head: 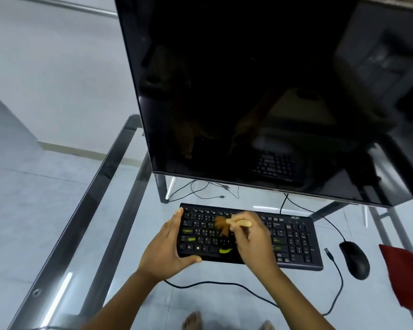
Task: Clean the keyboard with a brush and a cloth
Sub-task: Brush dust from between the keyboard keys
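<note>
A black keyboard with green marks on some keys lies on the glass table. My left hand grips its left end, fingers along the far edge and thumb on the near edge. My right hand holds a brush with a pale handle and brown bristles; the bristles touch the keys left of the middle and look blurred. A red cloth lies at the right edge of the table.
A large dark monitor stands right behind the keyboard. A black mouse with its cable sits right of the keyboard. The glass table has a dark metal frame along its left edge. Loose cables lie under the monitor.
</note>
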